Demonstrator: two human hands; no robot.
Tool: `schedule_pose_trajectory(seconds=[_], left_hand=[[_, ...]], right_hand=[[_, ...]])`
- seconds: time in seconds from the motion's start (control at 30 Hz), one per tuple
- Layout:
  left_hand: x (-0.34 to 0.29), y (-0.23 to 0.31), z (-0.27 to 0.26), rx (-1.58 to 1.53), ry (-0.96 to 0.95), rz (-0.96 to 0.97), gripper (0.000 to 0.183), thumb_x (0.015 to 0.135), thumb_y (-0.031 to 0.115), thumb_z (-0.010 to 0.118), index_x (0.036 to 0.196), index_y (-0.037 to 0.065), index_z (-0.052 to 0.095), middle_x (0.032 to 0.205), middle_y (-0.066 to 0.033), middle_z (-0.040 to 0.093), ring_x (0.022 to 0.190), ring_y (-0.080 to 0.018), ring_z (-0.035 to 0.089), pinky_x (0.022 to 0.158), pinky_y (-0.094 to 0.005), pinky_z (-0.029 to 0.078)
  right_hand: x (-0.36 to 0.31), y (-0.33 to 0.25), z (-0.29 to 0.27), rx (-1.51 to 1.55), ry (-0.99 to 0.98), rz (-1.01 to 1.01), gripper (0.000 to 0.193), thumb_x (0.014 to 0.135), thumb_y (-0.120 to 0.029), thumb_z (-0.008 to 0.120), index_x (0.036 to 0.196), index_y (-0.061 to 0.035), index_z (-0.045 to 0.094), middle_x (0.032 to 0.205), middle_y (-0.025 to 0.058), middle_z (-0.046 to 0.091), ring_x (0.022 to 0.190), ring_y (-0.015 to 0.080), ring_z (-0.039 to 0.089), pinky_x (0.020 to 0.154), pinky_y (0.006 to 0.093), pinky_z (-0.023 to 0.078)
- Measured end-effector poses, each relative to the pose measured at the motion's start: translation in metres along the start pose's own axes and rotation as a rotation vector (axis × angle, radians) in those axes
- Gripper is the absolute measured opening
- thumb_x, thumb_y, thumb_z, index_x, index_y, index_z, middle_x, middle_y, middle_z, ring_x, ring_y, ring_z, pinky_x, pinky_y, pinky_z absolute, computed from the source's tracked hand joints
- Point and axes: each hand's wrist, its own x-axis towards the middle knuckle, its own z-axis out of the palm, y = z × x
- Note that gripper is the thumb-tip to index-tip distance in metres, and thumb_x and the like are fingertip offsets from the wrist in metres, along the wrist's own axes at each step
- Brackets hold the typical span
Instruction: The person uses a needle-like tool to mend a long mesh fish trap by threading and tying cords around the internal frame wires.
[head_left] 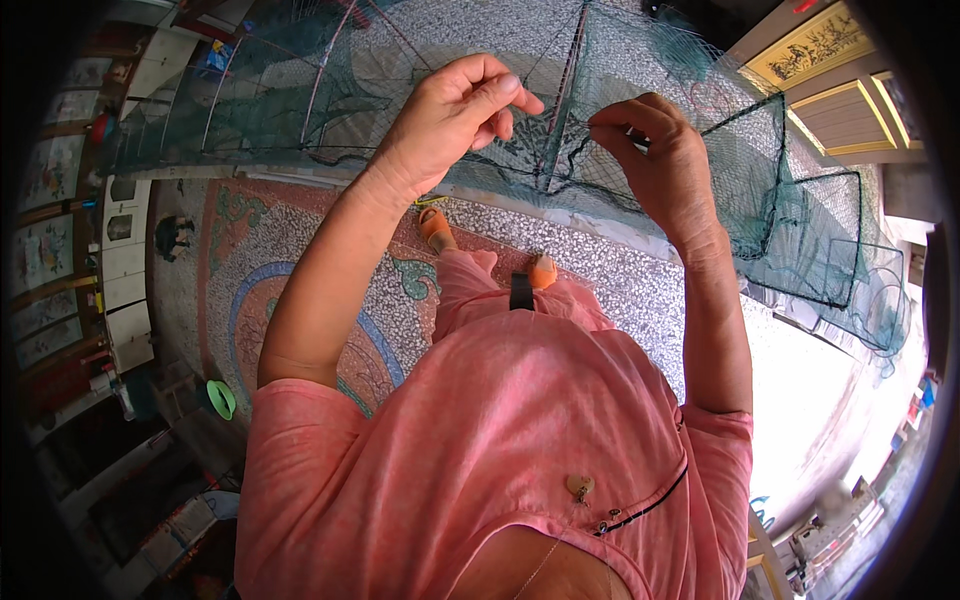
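Observation:
A long green mesh net with several rod frames stretches across the far side in front of me. My left hand is raised over its middle, fingers curled and thumb bent against them. Whatever those fingers pinch, if anything, is too fine to see. My right hand is raised to the right, thumb and forefinger pressed together at the tips. Something small and dark shows inside its curl, but its kind cannot be told. Between the hands, a frame rod of the net runs upright, with a dark cord beside it.
Below the net lies a speckled terrazzo floor with a coloured pattern on the left. My feet, in orange sandals, stand near the net's edge. Wooden panels are at the far right. A green basin is at the left.

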Motion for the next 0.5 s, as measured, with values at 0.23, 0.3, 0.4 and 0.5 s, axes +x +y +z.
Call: schedule_pose_trajectory(seconds=[0.23, 0.3, 0.4, 0.5], left_hand=[[-0.003, 0.0, 0.002, 0.087, 0.09, -0.025, 0.019, 0.098, 0.02, 0.05, 0.089, 0.004, 0.055, 0.085, -0.0054, 0.064, 0.062, -0.0026, 0.047, 0.051, -0.0158, 0.035], [-0.002, -0.008, -0.005, -0.028, 0.13, -0.031, 0.019, 0.098, 0.02, 0.049, 0.089, 0.004, 0.055, 0.084, -0.0053, 0.063, 0.063, -0.0039, 0.048, 0.052, -0.0167, 0.036], [-0.002, -0.009, -0.014, -0.154, 0.098, -0.037, 0.018, 0.099, 0.019, 0.049, 0.09, 0.004, 0.055, 0.083, -0.0053, 0.062, 0.066, -0.0066, 0.052, 0.056, -0.02, 0.04], [-0.006, -0.006, -0.011, -0.14, 0.109, -0.058, 0.017, 0.098, 0.02, 0.05, 0.092, 0.005, 0.055, 0.084, -0.0042, 0.062, 0.068, -0.0068, 0.053, 0.059, -0.0213, 0.041]], right_hand=[[0.004, -0.006, 0.019, 0.298, 0.046, 0.052, 0.017, 0.075, -0.006, 0.073, 0.09, -0.0095, 0.066, 0.078, 0.0044, 0.058, 0.072, 0.0161, 0.054, 0.064, 0.0289, 0.048], [0.007, -0.013, 0.027, 0.413, 0.064, 0.051, 0.021, 0.074, -0.006, 0.074, 0.092, -0.0091, 0.065, 0.083, 0.0057, 0.057, 0.073, 0.0158, 0.054, 0.065, 0.0292, 0.048], [0.011, -0.03, 0.032, 0.282, 0.049, -0.007, 0.016, 0.075, -0.01, 0.075, 0.088, -0.0076, 0.065, 0.091, 0.0098, 0.056, 0.076, 0.0193, 0.056, 0.068, 0.0318, 0.05], [0.012, -0.028, 0.042, 0.161, 0.112, -0.083, 0.013, 0.075, -0.014, 0.075, 0.084, -0.0077, 0.068, 0.087, 0.0094, 0.058, 0.08, 0.0254, 0.058, 0.071, 0.0363, 0.049]])
